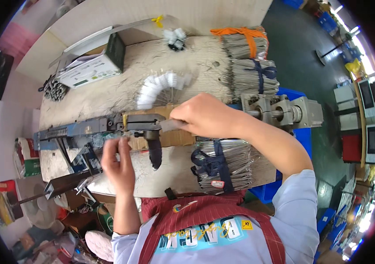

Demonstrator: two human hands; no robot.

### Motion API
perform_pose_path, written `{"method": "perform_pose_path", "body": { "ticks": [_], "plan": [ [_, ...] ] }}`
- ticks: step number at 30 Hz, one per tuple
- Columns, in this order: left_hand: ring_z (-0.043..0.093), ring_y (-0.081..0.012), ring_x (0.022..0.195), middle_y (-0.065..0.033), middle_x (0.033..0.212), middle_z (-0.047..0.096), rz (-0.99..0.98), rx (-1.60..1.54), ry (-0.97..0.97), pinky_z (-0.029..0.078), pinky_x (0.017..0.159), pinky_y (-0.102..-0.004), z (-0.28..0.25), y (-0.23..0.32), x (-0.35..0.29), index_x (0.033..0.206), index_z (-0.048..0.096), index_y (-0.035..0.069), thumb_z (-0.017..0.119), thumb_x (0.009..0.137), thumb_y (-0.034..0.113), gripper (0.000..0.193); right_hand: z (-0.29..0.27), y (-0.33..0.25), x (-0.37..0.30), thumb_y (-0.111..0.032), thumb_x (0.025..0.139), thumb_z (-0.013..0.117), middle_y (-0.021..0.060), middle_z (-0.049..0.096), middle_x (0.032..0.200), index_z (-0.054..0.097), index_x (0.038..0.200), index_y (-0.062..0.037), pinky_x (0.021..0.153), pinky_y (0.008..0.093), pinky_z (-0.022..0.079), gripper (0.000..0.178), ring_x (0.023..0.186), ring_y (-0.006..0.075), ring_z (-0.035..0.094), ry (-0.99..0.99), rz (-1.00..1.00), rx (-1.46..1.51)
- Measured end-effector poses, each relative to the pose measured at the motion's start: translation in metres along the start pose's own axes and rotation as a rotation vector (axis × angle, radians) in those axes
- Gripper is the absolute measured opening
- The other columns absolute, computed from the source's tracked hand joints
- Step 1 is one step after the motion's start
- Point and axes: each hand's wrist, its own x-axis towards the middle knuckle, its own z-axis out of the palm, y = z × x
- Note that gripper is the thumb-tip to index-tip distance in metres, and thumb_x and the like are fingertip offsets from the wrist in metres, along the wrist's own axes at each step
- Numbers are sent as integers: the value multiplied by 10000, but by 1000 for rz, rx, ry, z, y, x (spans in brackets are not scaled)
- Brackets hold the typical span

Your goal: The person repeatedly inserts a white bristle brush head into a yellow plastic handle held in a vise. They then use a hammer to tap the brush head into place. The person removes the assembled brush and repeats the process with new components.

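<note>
A long dark metal bench machine [104, 126] runs across the table, with a coil spring at its left part and a black handle [155, 154] hanging at its middle. My right hand [203, 115] is closed on a blurred grey flat piece [173, 125], which points left toward the machine's head. Just below the machine, my left hand [119, 163] has its fingers bent and pressed together; whatever they hold is too small to make out. Brown cardboard [176, 138] lies beneath the grey piece. Behind it, white thin pieces [159, 87] lie fanned in an arc.
Bundles of thin metal rods lie on the right, tied with an orange cloth [251, 39] and dark cloths [220, 160]. A motor-like metal unit [304, 112] sits at the right end. A box of papers [93, 66] and another white cluster [175, 39] stand farther back.
</note>
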Motion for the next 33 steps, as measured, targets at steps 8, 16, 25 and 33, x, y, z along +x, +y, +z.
{"method": "perform_pose_path", "body": {
  "ticks": [8,16,25,33],
  "plan": [
    [573,-105,768,-80,877,641,-371,-401,-425,479,639,-273,50,-20,-37,1108,526,-33,640,938,178,293,10,6,19,-206,868,629,165,618,700,592,795,-29,641,465,463,195,716,367,620,-108,160,170],
    [672,-334,660,-223,758,645,54,380,-450,508,572,-392,14,-39,-14,1178,460,-35,718,875,292,515,24,-4,16,-146,823,639,204,629,751,610,800,-14,643,474,476,137,725,385,626,5,145,30],
    [635,-142,876,-105,1006,679,-745,-413,-991,510,781,-301,-22,33,-4,1132,609,-64,753,850,319,496,16,-7,19,-160,848,616,211,618,718,629,811,-12,645,476,472,153,719,389,622,-36,187,34],
    [660,-284,603,-149,721,654,-176,-64,-324,519,565,-371,80,-31,-95,980,576,-4,744,745,112,310,53,-46,-33,-129,771,612,198,595,787,564,845,30,500,387,538,182,639,318,655,-67,18,-241]
  ]
}}
